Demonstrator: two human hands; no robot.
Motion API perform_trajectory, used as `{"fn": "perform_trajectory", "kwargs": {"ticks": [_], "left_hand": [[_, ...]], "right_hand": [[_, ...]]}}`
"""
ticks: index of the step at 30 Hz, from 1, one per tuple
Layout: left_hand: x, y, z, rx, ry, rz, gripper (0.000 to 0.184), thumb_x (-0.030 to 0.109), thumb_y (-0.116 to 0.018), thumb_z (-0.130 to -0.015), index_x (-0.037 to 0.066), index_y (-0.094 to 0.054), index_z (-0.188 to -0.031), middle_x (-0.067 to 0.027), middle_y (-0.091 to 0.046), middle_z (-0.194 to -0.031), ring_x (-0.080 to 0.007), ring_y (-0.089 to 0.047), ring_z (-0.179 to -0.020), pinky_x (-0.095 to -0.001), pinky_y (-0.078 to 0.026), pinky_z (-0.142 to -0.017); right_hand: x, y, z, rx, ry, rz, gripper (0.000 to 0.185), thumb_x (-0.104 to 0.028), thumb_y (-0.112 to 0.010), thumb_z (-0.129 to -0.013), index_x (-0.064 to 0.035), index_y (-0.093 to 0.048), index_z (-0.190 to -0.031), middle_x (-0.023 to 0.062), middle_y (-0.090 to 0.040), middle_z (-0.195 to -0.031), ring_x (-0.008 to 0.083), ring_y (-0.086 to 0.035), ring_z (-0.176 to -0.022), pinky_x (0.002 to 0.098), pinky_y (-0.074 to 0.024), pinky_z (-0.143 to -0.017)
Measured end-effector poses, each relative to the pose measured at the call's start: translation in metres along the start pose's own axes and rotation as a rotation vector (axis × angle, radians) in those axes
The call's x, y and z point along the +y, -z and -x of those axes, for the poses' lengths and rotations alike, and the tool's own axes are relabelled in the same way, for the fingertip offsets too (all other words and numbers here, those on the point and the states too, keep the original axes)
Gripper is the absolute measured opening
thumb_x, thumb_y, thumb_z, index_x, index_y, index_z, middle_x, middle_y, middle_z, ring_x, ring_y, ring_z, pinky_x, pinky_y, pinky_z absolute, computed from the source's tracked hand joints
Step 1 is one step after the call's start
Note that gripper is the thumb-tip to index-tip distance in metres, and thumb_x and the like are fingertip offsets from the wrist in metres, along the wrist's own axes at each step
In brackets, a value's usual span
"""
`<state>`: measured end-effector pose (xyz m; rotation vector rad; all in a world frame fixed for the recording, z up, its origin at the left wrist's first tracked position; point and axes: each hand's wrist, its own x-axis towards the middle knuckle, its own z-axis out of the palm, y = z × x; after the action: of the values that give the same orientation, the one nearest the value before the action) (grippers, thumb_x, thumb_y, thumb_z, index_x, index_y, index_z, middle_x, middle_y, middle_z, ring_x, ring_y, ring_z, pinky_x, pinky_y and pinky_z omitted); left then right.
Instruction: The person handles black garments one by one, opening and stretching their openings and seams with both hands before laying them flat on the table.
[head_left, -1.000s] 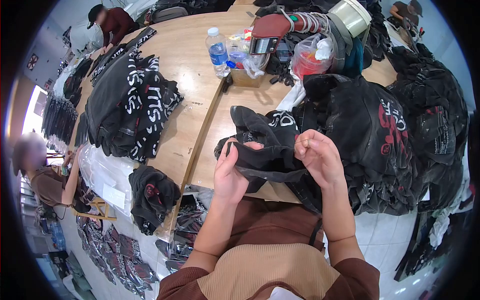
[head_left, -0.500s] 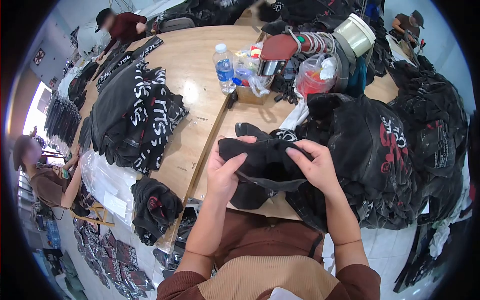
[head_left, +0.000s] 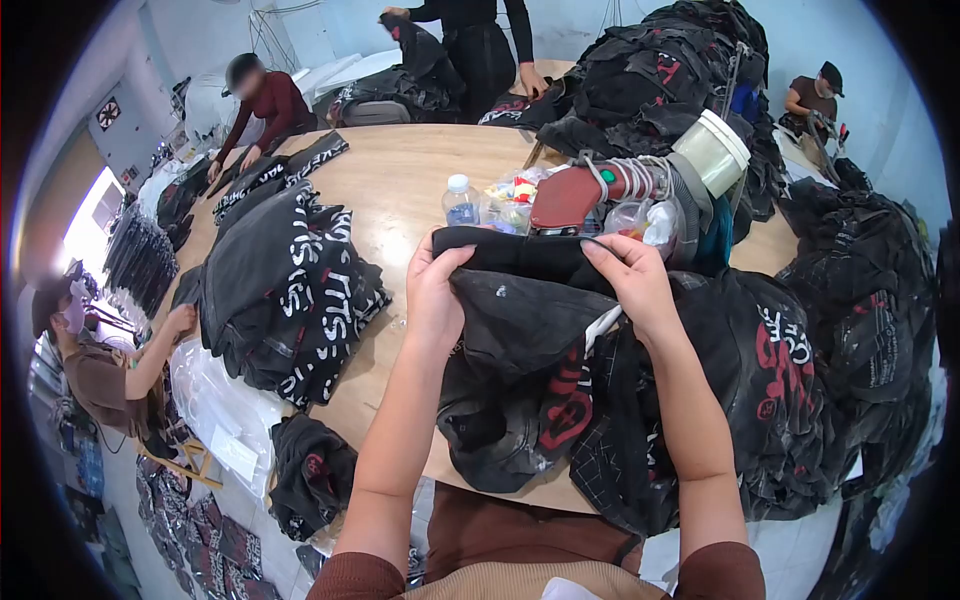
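Note:
A black garment (head_left: 520, 320) with red and white print hangs between my two hands over the front of the wooden table. My left hand (head_left: 437, 285) pinches one end of its upper edge, the thumb lying on top. At the other end of that edge, my right hand (head_left: 633, 280) grips the cloth between thumb and fingers. The edge is stretched nearly straight, and the lower part droops in folds onto the table. Whether it is a shirt or trousers I cannot tell. Close to my right forearm lies a heap of similar black garments (head_left: 750, 360).
A stack of printed black garments (head_left: 290, 290) lies on the wooden table (head_left: 400, 170) at left, above clear plastic bags (head_left: 215, 390). Behind my hands stand a bottle (head_left: 461, 200), a red corded tool (head_left: 565, 200) and a white bucket (head_left: 710, 150). Several people work around the table.
Both hands have lifted the garment higher and farther forward, and its body now hangs down unfolded with the print showing. The camera view has tilted up, bringing another person at the back into sight.

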<state>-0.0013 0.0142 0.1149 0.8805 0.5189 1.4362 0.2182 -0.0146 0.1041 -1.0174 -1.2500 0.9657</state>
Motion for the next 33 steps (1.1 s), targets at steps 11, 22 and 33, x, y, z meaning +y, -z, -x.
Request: {"fn": "perform_trajectory", "kwargs": {"ticks": [11,22,33], "left_hand": [[-0.015,0.026,0.014,-0.511,-0.717,-0.643,0.024,-0.011,-0.054,-0.075,0.006,-0.038,-0.069,-0.0157,-0.068,-0.095,-0.0344,-0.060,-0.103,-0.0488,-0.038,-0.098],[0.007,0.074,0.046,0.133,-0.528,-0.778,0.019,-0.011,-0.046,-0.086,0.003,-0.052,-0.098,-0.0115,-0.065,-0.103,-0.0178,-0.059,-0.098,-0.0262,-0.041,-0.091],[-0.069,0.125,0.211,-0.259,-0.006,-1.518,0.053,0.038,-0.074,-0.073,0.012,-0.055,-0.115,-0.0218,-0.035,-0.138,-0.0415,-0.032,-0.124,-0.0494,-0.026,-0.103]], "right_hand": [[-0.001,0.017,0.026,0.280,0.633,0.662,0.016,-0.005,-0.067,-0.079,-0.0066,-0.070,-0.094,0.0061,-0.063,-0.074,0.0181,-0.057,-0.067,0.0280,-0.0383,-0.063],[0.009,0.013,0.083,0.122,0.142,0.221,0.021,-0.013,-0.054,-0.095,0.0003,-0.065,-0.106,0.0033,-0.066,-0.087,0.0075,-0.058,-0.080,0.0210,-0.0447,-0.072],[0.059,0.002,0.190,-0.442,-0.571,0.516,0.029,-0.026,-0.057,-0.091,0.0002,-0.067,-0.085,0.0122,-0.067,-0.071,0.0192,-0.066,-0.066,0.0309,-0.0491,-0.062]]}}
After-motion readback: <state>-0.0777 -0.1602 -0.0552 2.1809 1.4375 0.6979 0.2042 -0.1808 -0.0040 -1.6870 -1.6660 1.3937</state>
